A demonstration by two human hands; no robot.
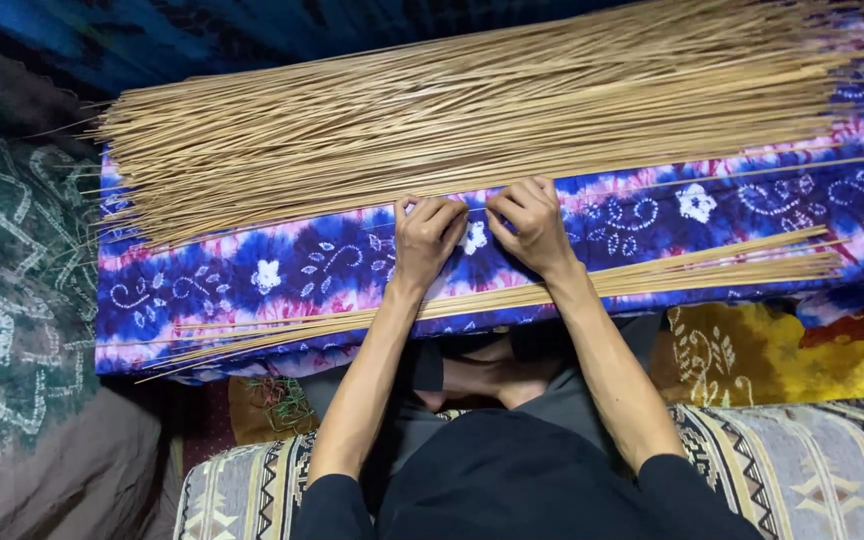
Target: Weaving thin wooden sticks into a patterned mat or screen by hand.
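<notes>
Your two hands sit side by side at the middle of the cloth-covered board (282,275), knuckles up and fingers curled under. Your left hand (427,240) and your right hand (530,228) each pinch the same single thin stick (652,186), which runs across the cloth just below the big pile. Both hands are nearly closed, fingertips tucked against thumbs, with the stick passing between them; the gap between the two hands is small.

There are two groups of sticks besides the one you hold. The big pile (472,110) lies along the far edge of the board, hundreds of pale strands too many to count, fanned slightly at the left ends. The smaller bundle (712,268) lies along the near edge, crossing under your wrists, perhaps a few dozen strands, again too fine to count exactly.

The board's cloth is one piece, blue and pink tie-dye with white flowers. To your left lies one green patterned cloth (12,290). At the right, below the board, one yellow cloth (762,350) shows. Nearest you is one striped cushion (812,465) with zigzag bands.
</notes>
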